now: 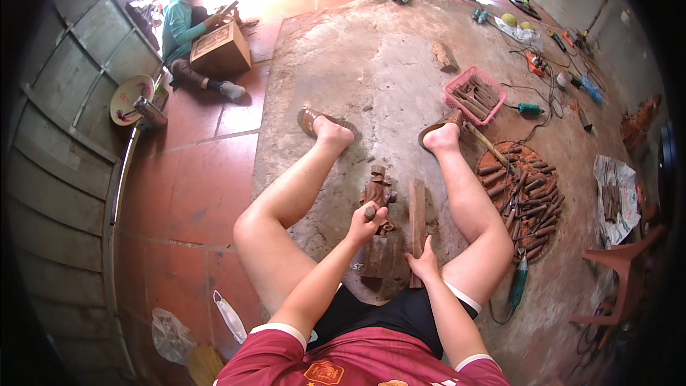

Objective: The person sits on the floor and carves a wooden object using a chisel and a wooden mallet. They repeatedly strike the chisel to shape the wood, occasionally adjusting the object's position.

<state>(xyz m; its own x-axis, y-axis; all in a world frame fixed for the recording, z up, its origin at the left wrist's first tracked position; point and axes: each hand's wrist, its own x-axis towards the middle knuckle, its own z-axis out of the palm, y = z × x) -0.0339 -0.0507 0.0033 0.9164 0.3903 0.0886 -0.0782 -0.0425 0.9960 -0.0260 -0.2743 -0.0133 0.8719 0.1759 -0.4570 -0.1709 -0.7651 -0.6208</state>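
Note:
Between my legs stands a dark brown carved wooden figure point(376, 187), with a rough block point(383, 257) as its lower part. My left hand point(366, 226) is closed around a tool with a round wooden handle point(369, 212), which looks like a chisel; its blade is hidden behind my fist and the carving. Just right of the carving, my right hand point(424, 260) grips the lower part of a long, squared wooden mallet point(417, 207). The mallet points away from me, apart from the chisel handle.
A round mat of chisels point(525, 200) lies beyond my right knee, near a pink basket point(474, 96) of wood pieces. Corded power tools point(530, 109) and a red plastic chair point(620, 271) are at right. A co-worker point(193, 28) sits at far left with a wooden box point(221, 50).

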